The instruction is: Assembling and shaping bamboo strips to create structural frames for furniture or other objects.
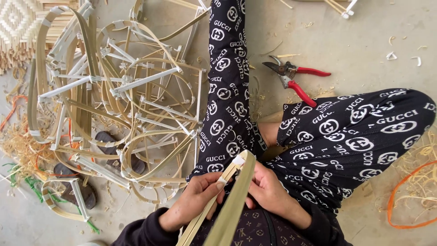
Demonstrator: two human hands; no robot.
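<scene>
In the lap, left hand [193, 202] and right hand [268, 193] pinch flat, pale bamboo strips [230, 200] joined by white tape [238, 160].

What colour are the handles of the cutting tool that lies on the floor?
Red. The pruning shears have red handles and dark blades, seen in the head view.

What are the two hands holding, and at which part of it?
Both hands hold a bundle of pale bamboo strips near its upper, white-taped end. The left hand pinches the thin strip just under the tape; the right hand grips the bundle from the other side.
</scene>
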